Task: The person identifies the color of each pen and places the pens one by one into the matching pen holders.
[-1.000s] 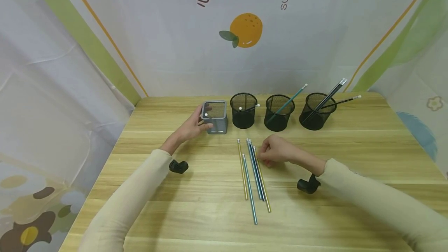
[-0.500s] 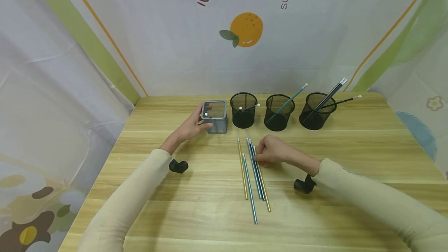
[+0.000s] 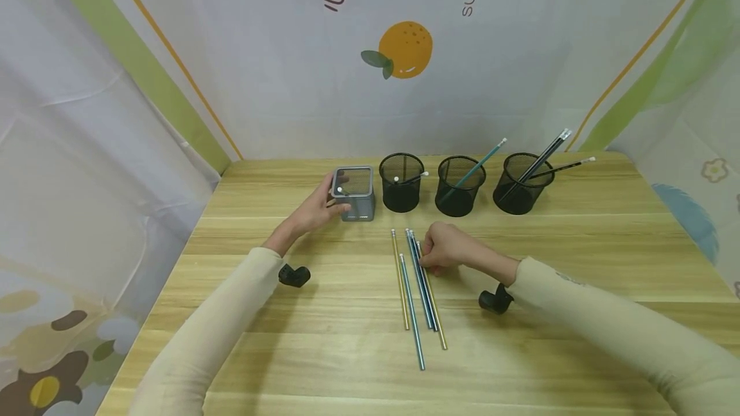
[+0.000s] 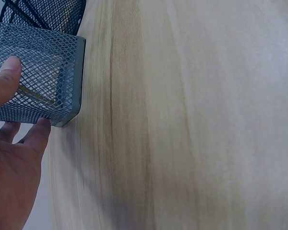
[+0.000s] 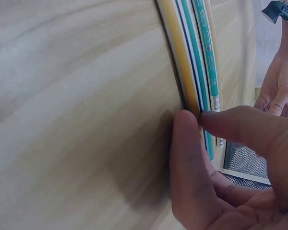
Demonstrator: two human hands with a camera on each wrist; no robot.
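While the left hand [image 3: 312, 212] holds the one grey square holder [image 3: 363, 203] between thumb and fingers, with one white-tipped pencil [image 3: 340, 189] showing inside, the right hand's [image 3: 451, 248] narrow grip pinches a yellow pencil [image 3: 437, 316] near its eraser end on the wooden surface [image 3: 324, 339]. Four more loose pencils lie just beside it: one yellow [image 3: 400, 278], two teal [image 3: 412, 313] and one dark blue [image 3: 428, 300]. Behind them, three round black mesh cups [image 3: 401, 201] stand in a row beside the holder, showing, from left to right, two pencils [image 3: 425, 174], one teal pencil [image 3: 483, 161] and three pencils [image 3: 546, 155].
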